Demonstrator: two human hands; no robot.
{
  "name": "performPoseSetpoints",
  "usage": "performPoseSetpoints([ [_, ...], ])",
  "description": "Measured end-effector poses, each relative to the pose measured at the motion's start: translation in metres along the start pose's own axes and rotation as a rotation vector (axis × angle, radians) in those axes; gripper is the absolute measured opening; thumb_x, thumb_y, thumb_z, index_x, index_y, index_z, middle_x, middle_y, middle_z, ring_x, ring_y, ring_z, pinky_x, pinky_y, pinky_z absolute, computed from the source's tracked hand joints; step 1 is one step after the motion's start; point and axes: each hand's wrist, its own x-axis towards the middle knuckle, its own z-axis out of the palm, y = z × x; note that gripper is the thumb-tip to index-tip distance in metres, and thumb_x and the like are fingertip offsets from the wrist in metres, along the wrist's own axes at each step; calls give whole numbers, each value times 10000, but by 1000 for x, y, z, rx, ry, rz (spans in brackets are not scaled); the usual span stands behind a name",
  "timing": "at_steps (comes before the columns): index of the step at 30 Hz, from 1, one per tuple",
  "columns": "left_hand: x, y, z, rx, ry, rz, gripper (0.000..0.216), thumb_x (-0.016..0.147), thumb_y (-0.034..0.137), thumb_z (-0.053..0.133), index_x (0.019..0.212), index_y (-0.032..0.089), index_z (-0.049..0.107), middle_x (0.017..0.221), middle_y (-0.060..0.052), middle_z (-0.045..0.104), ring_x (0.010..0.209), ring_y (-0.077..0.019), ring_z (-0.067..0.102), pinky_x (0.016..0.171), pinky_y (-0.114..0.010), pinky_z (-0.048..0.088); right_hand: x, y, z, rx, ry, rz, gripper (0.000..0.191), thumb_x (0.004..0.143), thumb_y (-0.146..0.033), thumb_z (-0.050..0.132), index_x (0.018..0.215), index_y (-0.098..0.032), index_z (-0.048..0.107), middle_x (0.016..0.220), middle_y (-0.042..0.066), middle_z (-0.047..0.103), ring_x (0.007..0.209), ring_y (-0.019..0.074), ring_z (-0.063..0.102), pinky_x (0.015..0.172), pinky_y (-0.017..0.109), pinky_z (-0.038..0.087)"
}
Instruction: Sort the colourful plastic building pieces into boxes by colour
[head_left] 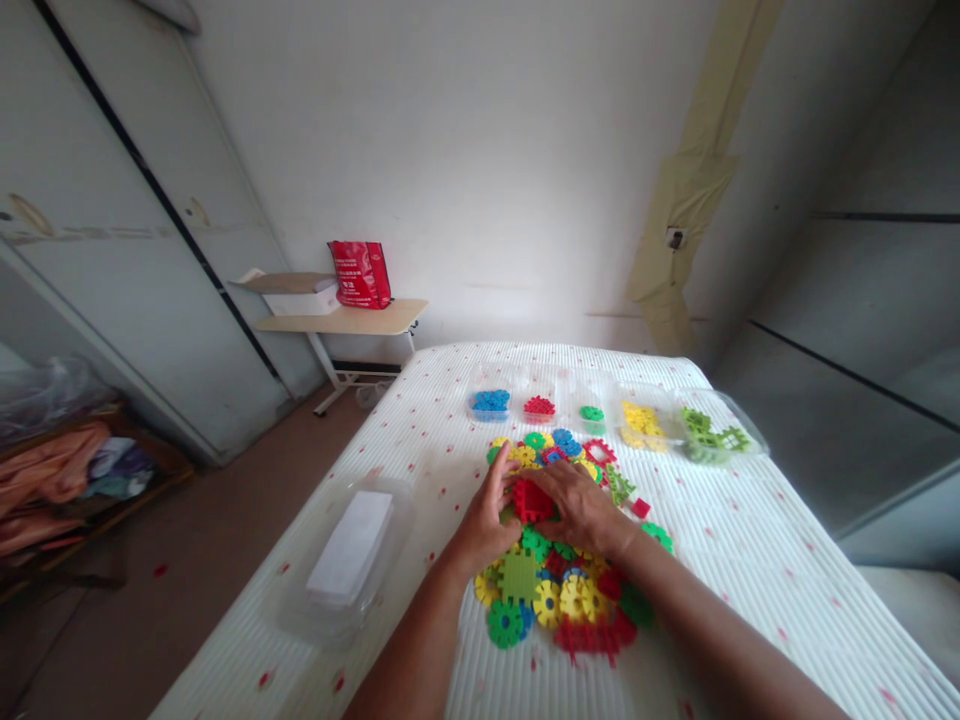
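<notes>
Clear plastic tubs (752, 435) hold single colours, a multicoloured plastic pile (572, 597) remains, and the right hand (581, 505) closes its grip on a red toothed block (531, 502), left hand (482, 525) half-open, hold unclear.

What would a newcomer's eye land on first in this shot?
First, the heap of red, yellow, green and blue plastic pieces on the white ribbed tablecloth, with the left hand and right hand at a red toothed plastic piece over it. Beyond the heap, a row of clear plastic boxes holds pieces grouped by colour. Farther back, left of centre, a bright red bag stands on a pale side table.
</notes>
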Motion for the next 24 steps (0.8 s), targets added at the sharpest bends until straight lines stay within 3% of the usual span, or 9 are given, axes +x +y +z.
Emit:
performPoseSetpoints([
  [6, -1, 4, 0, -11, 20, 15, 935, 607, -12, 460, 1429, 278, 121, 1402, -112, 337, 1233, -223, 423, 1008, -384, 390, 1, -1, 8, -53, 47, -20, 612, 670, -311, 640, 1254, -184, 511, 998, 117, 626, 959, 280, 508, 880, 416, 349],
  [10, 3, 2, -3, -29, 146, 53, 862, 613, 17, 463, 1403, 243, 200, 1363, -115, 380, 1220, -219, 440, 1028, -407, 372, 13, 18, -5, -89, 134, 19, 587, 714, -343, 598, 1270, -179, 499, 1047, 125, 626, 971, 277, 524, 850, 404, 373],
  [13, 7, -3, -7, -42, 267, 68, 787, 633, 46, 470, 1371, 219, 257, 1302, -121, 435, 1189, -223, 474, 1021, -430, 377, 41, 48, -29, -148, 199, 118, 587, 749, -377, 566, 1290, -169, 470, 1041, 123, 637, 963, 274, 530, 835, 408, 383],
  [17, 10, -10, -11, -24, 359, 52, 713, 647, 71, 480, 1329, 207, 328, 1266, -115, 471, 1151, -216, 509, 1005, -416, 394, 97, 87, -54, -251, 131, 332, 586, 757, -401, 555, 1292, -186, 450, 1155, 107, 604, 1047, 262, 510, 835, 365, 401],
  [24, 12, -16, -14, -40, 379, 27, 654, 652, 81, 495, 1286, 198, 383, 1267, -111, 489, 1134, -209, 522, 998, -399, 406, 167, 118, -42, -269, -12, 481, 568, 707, -432, 601, 1218, -204, 506, 1059, 97, 635, 996, 231, 561, 719, 290, 444],
])
